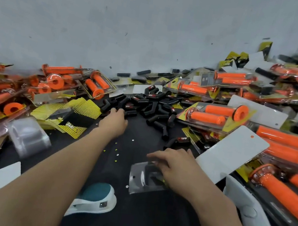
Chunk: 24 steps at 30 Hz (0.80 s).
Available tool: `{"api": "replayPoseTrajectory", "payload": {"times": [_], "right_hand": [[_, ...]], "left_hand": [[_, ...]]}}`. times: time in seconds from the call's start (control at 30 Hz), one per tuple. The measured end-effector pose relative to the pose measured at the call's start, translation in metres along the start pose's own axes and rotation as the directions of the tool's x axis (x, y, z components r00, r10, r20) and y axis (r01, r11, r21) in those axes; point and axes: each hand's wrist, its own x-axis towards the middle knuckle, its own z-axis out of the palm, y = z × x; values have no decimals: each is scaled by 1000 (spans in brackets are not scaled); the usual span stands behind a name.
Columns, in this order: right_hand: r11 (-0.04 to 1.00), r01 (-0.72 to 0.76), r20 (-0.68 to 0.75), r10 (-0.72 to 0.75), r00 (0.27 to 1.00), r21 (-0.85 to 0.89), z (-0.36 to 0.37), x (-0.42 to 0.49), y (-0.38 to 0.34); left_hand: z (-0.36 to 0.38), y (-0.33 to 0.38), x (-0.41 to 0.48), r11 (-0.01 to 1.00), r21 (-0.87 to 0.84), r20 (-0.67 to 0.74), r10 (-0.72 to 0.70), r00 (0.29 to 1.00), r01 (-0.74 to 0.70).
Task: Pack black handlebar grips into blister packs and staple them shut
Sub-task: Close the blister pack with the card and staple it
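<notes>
Scuffed pale grey wall [118, 30], black work surface [147, 219], even indoor light

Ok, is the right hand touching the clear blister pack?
Touching: the head view shows the right hand resting on the clear blister pack, fingers lying over its upper edge.

Your clear blister pack [139, 179] lies flat, a dark piece showing through it. Well beyond the pack, your black grips [145, 104] sit heaped loosely: short bent tubes, some red-labelled, pointing every way.
</notes>
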Motion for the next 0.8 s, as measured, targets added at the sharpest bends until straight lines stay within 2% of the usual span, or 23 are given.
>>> {"api": "replayPoseTrajectory", "payload": {"times": [0.13,0.23,0.3,0.33,0.37,0.43,0.5,0.53,0.67,0.73,0.8], "right_hand": [[990,-3,-106,18,994,138,-4,-2,8],[981,9,-195,29,980,196,-8,-1,12],[978,12,-249,42,968,210,-9,-2,12],[973,16,-275,49,960,229,-10,-2,10],[964,22,-303,61,951,263,-11,-3,8],[925,30,-341,109,934,378,-13,-4,3],[859,30,-345,174,922,512,-16,-6,-4],[818,28,-334,202,921,574,-17,-6,-8],[617,40,-237,241,941,786,-20,-13,-31],[575,60,-219,211,953,816,-19,-17,-39],[538,75,-205,186,961,839,-19,-20,-42]], "left_hand": [[7,5,18,990,114,-53,-74,996,80],[4,4,19,989,93,-57,-108,993,113],[-5,2,11,995,-51,-40,-87,995,85],[-12,2,2,978,-203,-21,-59,998,54],[-19,2,-11,919,-394,15,-34,999,37],[-33,5,-48,680,-731,113,38,993,57],[-42,5,-91,471,-879,162,152,975,73],[-45,4,-110,423,-903,172,194,966,75],[-51,6,-169,409,-911,199,324,925,52],[-53,7,-186,446,-895,225,386,895,32],[-54,8,-194,465,-885,212,388,897,8]]}}
